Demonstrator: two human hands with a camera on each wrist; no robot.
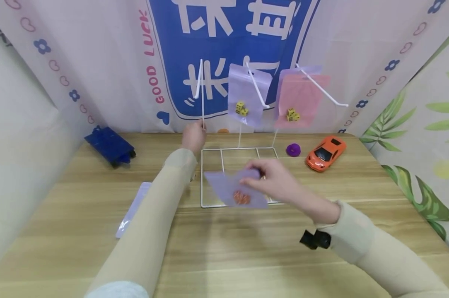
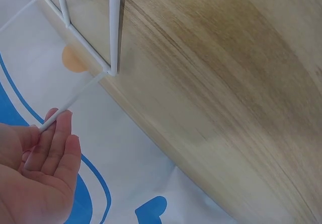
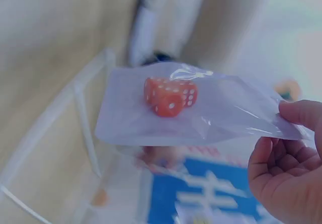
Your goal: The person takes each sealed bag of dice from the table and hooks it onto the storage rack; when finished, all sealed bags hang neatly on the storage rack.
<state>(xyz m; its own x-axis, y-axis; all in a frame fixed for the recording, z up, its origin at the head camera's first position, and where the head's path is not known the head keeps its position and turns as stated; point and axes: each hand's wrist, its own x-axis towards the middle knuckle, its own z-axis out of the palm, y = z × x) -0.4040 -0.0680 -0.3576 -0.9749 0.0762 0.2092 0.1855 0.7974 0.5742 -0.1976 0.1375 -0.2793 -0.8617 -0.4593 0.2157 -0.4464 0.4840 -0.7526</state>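
Note:
My left hand grips a thin white upright of a wire display rack, near its back left corner. Between thumb and fingers, my right hand pinches one end of a translucent purple pouch. Several red dice lie inside that pouch, which is held tilted above the rack's base. From the rack's middle arm hangs a purple pouch with yellow dice. A pink pouch with yellow dice hangs at the right arm, a purple one behind it. The left arm rises above my left hand.
Beside my left forearm, a flat purple pouch lies on the wooden table. A dark blue object is at the back left. Right of the rack are a small purple round piece and an orange toy car.

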